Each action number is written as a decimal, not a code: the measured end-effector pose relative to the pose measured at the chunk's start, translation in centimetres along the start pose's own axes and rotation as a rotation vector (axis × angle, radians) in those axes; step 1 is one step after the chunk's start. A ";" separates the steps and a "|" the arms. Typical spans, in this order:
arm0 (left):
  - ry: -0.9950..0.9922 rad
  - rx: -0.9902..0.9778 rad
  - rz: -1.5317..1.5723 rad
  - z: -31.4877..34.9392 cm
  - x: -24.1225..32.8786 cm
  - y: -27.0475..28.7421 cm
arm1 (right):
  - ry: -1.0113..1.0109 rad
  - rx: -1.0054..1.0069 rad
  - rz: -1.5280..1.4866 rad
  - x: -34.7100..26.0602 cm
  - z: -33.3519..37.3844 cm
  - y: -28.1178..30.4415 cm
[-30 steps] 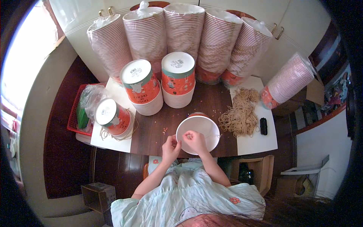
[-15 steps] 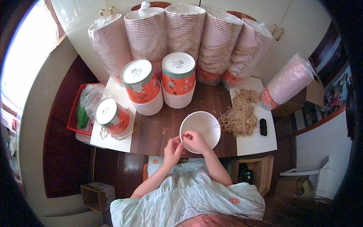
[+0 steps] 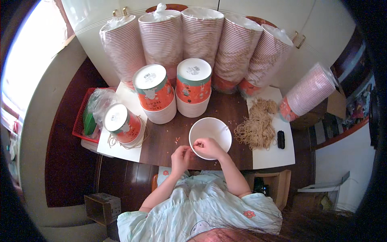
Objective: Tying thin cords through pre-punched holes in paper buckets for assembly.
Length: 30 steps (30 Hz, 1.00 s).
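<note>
shifted slightly leftward since the earlier frame, the white-lined bucket (image 3: 213,131) stands just beside the tan twine (image 3: 256,125), near the front edge of the bench (image 3: 159,147), mouth up, long axis roughly upright. its near-left rim lies between the hands: the left hand (image 3: 181,158) bends its fingers outside, while the right hand (image 3: 207,147) reaches across the mouth, knuckles up; whether either grip is closed on anything, i cannot tell.
</note>
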<state>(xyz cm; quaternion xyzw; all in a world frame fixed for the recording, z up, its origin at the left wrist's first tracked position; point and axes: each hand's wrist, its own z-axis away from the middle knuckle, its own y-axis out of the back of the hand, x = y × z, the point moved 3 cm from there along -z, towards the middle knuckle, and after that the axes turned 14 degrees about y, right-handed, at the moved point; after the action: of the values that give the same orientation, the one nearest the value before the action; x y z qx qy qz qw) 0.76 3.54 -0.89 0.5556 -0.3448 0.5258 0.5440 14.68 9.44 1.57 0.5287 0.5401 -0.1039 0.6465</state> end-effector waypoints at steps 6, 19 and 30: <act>0.072 -0.141 0.447 -1.4 -0.5 2.2 | -0.026 -0.071 0.013 -0.9 0.0 2.4; 0.128 -0.415 0.310 -2.8 3.1 1.3 | 0.247 0.027 -0.252 -3.9 -0.4 3.6; 0.041 -0.380 0.090 -2.4 3.3 1.1 | 0.416 0.086 0.322 -4.0 0.0 3.5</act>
<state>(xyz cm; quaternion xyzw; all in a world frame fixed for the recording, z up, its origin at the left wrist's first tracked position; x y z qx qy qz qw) -0.12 6.30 2.17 0.4160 -0.4513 0.4863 0.6219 15.59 9.12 6.83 0.6447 0.5653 0.0884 0.5069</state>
